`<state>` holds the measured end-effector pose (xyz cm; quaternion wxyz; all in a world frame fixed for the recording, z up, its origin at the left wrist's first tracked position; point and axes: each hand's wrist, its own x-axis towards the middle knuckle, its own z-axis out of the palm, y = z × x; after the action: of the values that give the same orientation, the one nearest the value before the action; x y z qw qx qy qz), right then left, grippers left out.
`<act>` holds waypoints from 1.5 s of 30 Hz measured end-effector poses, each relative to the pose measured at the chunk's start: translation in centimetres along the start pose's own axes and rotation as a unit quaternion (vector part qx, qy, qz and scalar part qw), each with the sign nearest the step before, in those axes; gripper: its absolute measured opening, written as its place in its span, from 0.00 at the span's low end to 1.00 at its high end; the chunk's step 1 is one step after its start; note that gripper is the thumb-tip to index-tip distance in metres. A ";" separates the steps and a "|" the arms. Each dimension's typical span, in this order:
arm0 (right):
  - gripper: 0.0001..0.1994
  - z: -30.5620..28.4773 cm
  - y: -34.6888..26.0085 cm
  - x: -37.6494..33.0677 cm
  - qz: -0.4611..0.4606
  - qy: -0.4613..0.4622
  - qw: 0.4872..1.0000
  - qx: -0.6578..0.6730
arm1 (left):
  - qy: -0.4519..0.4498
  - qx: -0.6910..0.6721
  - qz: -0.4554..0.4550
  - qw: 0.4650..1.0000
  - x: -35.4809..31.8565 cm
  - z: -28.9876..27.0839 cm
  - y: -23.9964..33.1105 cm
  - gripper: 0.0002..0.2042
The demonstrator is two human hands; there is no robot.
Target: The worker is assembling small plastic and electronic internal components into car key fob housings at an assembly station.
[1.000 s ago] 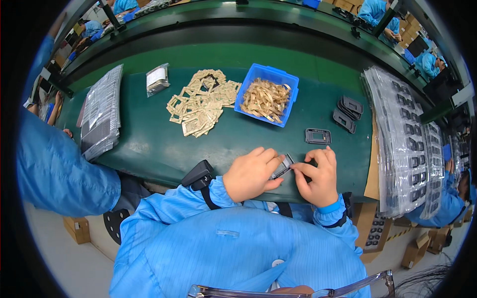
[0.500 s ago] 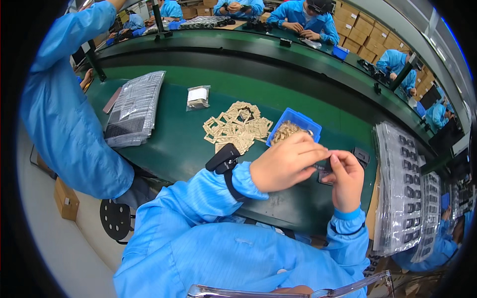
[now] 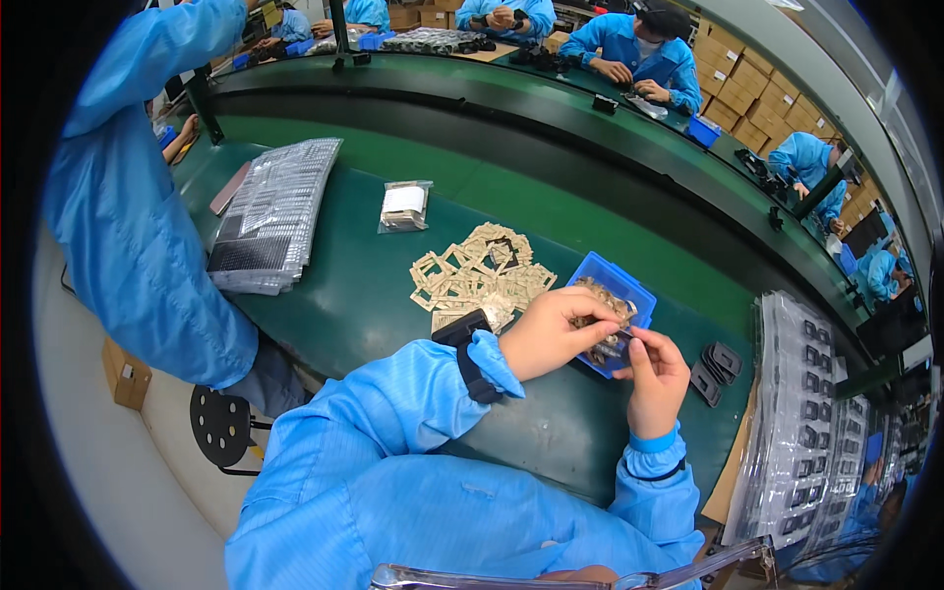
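Note:
My left hand (image 3: 559, 334) is closed in a pinch over the near side of a blue plastic bin (image 3: 641, 298). Its fingertips meet those of my right hand (image 3: 657, 382), also closed, with thumb and forefinger together. Between the two hands shows part of a small dark piece (image 3: 618, 346), mostly covered by the fingers, so its kind is unclear. Small tan and brownish pieces (image 3: 596, 291) fill the bin. To its left spreads a loose heap of flat beige frame-shaped pieces (image 3: 472, 270), with one dark frame (image 3: 503, 254) among them.
Several black frame parts (image 3: 716, 372) lie right of my right hand. Stacked clear trays of black parts (image 3: 795, 423) stand at the right edge. A clear bag (image 3: 404, 206) and wrapped trays (image 3: 275, 211) lie farther left. A co-worker's blue sleeve (image 3: 157, 216) is at the left.
Both hands have shifted left and over the blue bin, still close together. The black frame parts at the right now show uncovered. The whole view has tilted slightly.

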<state>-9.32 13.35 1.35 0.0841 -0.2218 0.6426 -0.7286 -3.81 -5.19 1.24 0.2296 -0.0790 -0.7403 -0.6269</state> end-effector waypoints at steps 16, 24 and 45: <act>0.13 0.5 0.1 -2.5 -0.039 -0.036 0.997 -0.055 | 0.086 0.094 0.030 0.991 -0.6 -0.8 1.4 0.07; 0.17 0.2 0.3 -2.0 -0.100 -0.097 0.989 -0.042 | 0.062 0.012 0.003 0.998 -0.4 -0.8 1.5 0.05; 0.15 -0.5 -0.9 -0.5 0.057 -0.041 0.992 0.108 | 0.023 0.388 0.074 0.919 0.1 -1.9 1.1 0.05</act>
<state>-8.92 14.12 2.11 0.1751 -0.2037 0.5678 -0.7781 -2.99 -6.83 2.50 0.3047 -0.0241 -0.9120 -0.2736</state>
